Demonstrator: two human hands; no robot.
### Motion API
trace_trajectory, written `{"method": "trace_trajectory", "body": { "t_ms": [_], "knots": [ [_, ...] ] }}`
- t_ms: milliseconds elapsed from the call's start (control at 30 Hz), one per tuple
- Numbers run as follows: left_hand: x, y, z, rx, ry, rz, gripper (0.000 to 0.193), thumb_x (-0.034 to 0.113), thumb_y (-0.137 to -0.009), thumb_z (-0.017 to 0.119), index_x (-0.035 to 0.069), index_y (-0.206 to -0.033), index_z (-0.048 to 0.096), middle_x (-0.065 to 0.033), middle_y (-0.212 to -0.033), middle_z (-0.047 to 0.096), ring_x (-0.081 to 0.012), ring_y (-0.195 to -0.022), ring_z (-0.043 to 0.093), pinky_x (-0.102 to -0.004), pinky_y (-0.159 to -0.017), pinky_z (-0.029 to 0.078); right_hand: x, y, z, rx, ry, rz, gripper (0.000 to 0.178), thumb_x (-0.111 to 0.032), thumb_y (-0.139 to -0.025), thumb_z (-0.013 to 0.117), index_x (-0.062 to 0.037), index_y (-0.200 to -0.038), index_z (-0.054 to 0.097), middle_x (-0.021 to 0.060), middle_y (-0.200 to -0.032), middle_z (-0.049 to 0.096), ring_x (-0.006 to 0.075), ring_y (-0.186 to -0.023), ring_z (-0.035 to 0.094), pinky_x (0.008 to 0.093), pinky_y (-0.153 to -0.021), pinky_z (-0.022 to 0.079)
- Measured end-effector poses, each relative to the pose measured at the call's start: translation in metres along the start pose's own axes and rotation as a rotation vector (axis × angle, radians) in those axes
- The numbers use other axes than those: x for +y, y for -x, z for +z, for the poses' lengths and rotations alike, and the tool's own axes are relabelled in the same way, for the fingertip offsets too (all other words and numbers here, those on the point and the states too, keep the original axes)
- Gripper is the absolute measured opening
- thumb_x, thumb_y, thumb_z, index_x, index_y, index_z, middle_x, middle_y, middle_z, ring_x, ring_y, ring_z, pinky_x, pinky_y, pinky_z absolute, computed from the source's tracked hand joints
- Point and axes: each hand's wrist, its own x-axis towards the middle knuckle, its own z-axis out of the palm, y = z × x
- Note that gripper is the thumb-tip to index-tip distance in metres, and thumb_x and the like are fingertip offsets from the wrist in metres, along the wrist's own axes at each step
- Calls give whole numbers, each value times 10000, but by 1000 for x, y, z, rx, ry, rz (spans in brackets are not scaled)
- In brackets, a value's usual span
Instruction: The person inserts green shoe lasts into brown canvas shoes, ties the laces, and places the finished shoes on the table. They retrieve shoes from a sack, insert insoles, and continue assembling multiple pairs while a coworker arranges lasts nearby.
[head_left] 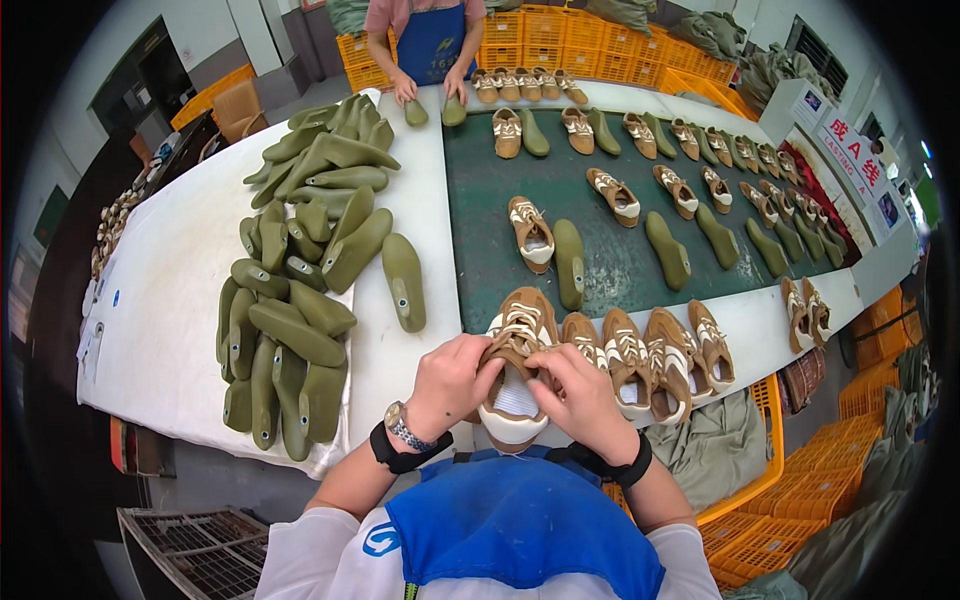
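A brown and white lace-up sneaker (pixel 522 312) sits at the table's near edge, toe pointing away from me and its striped insole showing. My left hand (pixel 452 382) is closed on the left side of its collar, thumb against the opening. On the opposite side, my right hand (pixel 582 392) pinches the collar near the tongue. Just right of it stand several similar sneakers (pixel 627 348) in a row. A single green shoe last (pixel 403 282) lies beyond my left hand, beside a large heap of green lasts (pixel 300 330).
A green conveyor belt (pixel 620 262) carries sneakers paired with lasts. Across the table, a person in a blue apron (pixel 430 45) has each hand on a green last. White table surface (pixel 170 290) lies left of the heap. Orange crates (pixel 790 510) stand at the lower right.
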Motion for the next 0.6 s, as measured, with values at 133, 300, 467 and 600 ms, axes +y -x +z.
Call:
{"method": "trace_trajectory", "body": {
  "t_ms": [133, 300, 467, 600],
  "knots": [
    [0, -1, 1, 90, 8, 18, 185, 138, -751, 715, 33, -860, 609, -93, -700, 608, -282, -616, 609, -352, -541, 498, -5, -5, 1, -59, 98, 66, 247, -65, -749, 669, -65, -967, 552, 91, -843, 546, 254, -651, 598, 328, -557, 484],
    [2, 0, 0, -1, -22, -50, 293, 44, -701, 693, 38, -955, 548, -114, -823, 585, -290, -704, 604, -360, -593, 490, 6, -12, 17, 37, 117, -2, 176, -89, -751, 622, -99, -898, 526, 80, -830, 521, 292, -643, 596, 390, -542, 500],
    [-24, 10, -13, -100, 51, -326, 348, 47, -692, 680, 53, -989, 499, -97, -859, 553, -260, -747, 589, -343, -669, 496, 15, -8, 29, 58, 16, 27, 132, -57, -743, 587, -94, -858, 535, 84, -828, 517, 296, -638, 585, 392, -536, 497],
    [-62, 24, -4, -146, 313, -374, 498, 178, -727, 746, 45, -1137, 496, -113, -1000, 581, -249, -933, 596, -337, -823, 487, 24, -11, 27, 65, 47, 23, 149, -29, -735, 573, -87, -870, 550, 102, -817, 516, 304, -676, 581, 393, -578, 495]
  ]
}}
